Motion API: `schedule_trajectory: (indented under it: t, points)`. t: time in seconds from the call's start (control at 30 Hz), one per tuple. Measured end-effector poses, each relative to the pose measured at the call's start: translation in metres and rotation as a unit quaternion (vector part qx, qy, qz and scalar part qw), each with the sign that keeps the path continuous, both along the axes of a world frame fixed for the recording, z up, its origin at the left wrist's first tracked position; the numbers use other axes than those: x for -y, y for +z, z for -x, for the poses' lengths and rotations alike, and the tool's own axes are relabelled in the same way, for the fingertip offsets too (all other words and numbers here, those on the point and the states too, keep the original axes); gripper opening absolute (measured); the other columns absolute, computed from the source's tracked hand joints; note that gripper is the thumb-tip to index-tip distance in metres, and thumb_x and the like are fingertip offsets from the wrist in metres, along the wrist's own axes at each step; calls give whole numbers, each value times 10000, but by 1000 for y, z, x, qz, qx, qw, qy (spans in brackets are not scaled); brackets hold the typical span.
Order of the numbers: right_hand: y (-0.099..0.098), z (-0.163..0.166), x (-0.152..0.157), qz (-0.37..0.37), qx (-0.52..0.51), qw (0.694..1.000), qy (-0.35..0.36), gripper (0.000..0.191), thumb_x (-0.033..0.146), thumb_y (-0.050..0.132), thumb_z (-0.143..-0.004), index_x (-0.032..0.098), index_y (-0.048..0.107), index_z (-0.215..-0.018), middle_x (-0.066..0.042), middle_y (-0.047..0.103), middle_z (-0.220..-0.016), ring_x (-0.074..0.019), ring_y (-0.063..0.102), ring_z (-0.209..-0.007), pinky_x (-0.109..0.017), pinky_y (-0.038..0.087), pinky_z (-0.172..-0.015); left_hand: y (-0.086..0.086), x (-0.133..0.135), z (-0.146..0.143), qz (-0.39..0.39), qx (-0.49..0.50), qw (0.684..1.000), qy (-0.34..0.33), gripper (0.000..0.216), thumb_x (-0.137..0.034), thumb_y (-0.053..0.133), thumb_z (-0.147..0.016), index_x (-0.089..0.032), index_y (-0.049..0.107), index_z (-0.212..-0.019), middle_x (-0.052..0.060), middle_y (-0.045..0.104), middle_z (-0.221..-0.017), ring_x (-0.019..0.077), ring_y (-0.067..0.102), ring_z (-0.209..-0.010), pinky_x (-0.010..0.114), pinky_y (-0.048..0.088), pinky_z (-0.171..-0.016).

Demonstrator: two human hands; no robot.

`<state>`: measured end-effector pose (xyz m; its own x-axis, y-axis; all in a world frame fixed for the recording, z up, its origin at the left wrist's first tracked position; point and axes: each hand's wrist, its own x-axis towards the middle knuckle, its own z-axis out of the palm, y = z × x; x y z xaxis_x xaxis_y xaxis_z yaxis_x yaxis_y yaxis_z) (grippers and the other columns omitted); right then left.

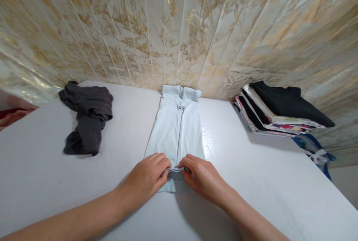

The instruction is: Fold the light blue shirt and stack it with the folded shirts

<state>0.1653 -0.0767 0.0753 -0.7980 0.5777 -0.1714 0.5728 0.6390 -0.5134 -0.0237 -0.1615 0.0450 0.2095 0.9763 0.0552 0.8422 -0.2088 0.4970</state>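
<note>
A pale blue garment [176,125] lies folded into a long narrow strip on the white table [251,174], its collar end toward the wall. My left hand [148,179] and my right hand [203,177] rest side by side on its near end. Both hands have their fingers curled and pinch the near hem of the pale blue garment between them, lifting a small fold of cloth.
A crumpled dark grey garment [88,116] lies at the left of the table. A stack of folded clothes [276,112], black on top, sits at the right against the marbled gold-and-white wall [179,28]. A blue bag [313,146] hangs past the table's right edge.
</note>
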Motion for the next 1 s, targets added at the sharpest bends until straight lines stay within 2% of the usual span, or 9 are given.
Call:
schedule_trajectory:
  t: [0.07, 0.17, 0.3, 0.4, 0.47, 0.57, 0.73, 0.9, 1.0]
  points:
    - [4, -2, -3, 22, -5, 1000, 3, 132, 238, 514, -903, 211, 639, -872, 7, 606, -812, -107, 537, -707, -217, 336, -640, 4, 0, 1, -3, 7, 1000, 9, 112, -168, 430, -896, -221, 526, -870, 21, 571, -884, 184, 525, -855, 311, 391, -761]
    - [10, -4, -19, 21, -15, 999, -19, 235, 334, 474, -946, 215, 642, -834, 8, 613, -790, -110, 544, -702, -222, 352, -649, 7, 0, 0, 5, -1, 1000, -4, 122, -162, 426, -897, -223, 529, -874, 22, 575, -890, 185, 524, -857, 310, 389, -761]
    - [15, 10, -69, -64, -18, 995, -72, 204, 284, 467, -939, 215, 657, -911, -10, 651, -853, -128, 571, -750, -233, 381, -689, 3, 0, 0, 34, -28, 999, -31, 130, -154, 426, -891, -218, 529, -846, 30, 576, -909, 189, 522, -856, 314, 384, -755]
    - [13, 40, -111, -128, -17, 988, -82, 242, 217, 439, -936, 199, 673, -997, -48, 662, -991, -147, 597, -864, -245, 405, -792, 1, -1, 0, 57, -38, 997, -30, 95, -142, 462, -855, -215, 521, -840, 33, 573, -936, 193, 520, -866, 318, 381, -754]
    - [4, 65, -132, -170, -19, 982, -78, 295, 200, 414, -944, 192, 652, -1118, -78, 642, -1120, -172, 584, -1012, -259, 404, -870, 1, -1, 1, 68, -33, 997, -28, 91, -133, 492, -824, -217, 516, -849, 29, 569, -945, 194, 519, -884, 313, 380, -757]
    - [-23, 99, -147, -211, -2, 975, -71, 383, 265, 418, -959, 181, 537, -1312, -109, 540, -1351, -215, 477, -1236, -335, 356, -1006, 1, -1, 2, 74, -20, 997, -23, 129, -115, 512, -791, -223, 506, -862, 20, 566, -957, 191, 517, -911, 301, 379, -762]
    - [-69, 116, -151, -243, 6, 964, -109, 511, 367, 383, -974, 190, 353, -1453, -83, 314, -1545, -207, 268, -1407, -449, 174, -1137, -3, 0, 3, 69, -18, 997, -28, 185, -70, 498, -766, -227, 500, -865, 6, 577, -934, 177, 530, -874, 287, 375, -748]
    - [-74, 110, -154, -261, -36, 959, -107, 480, 349, 419, -952, 177, 430, -1401, -89, 409, -1489, -219, 322, -1370, -416, 212, -1120, 6, 4, 3, 95, 18, 994, -54, 113, -128, 540, -818, -230, 543, -865, -14, 603, -887, 151, 562, -799, 255, 379, -696]
    - [-69, 108, -155, -267, -65, 955, -109, 400, 291, 460, -928, 174, 530, -1305, -98, 523, -1380, -223, 417, -1282, -364, 297, -1064, 19, -3, 10, 81, 43, 995, -30, 39, -241, 547, -879, -232, 584, -886, -11, 613, -869, 150, 573, -795, 249, 394, -695]
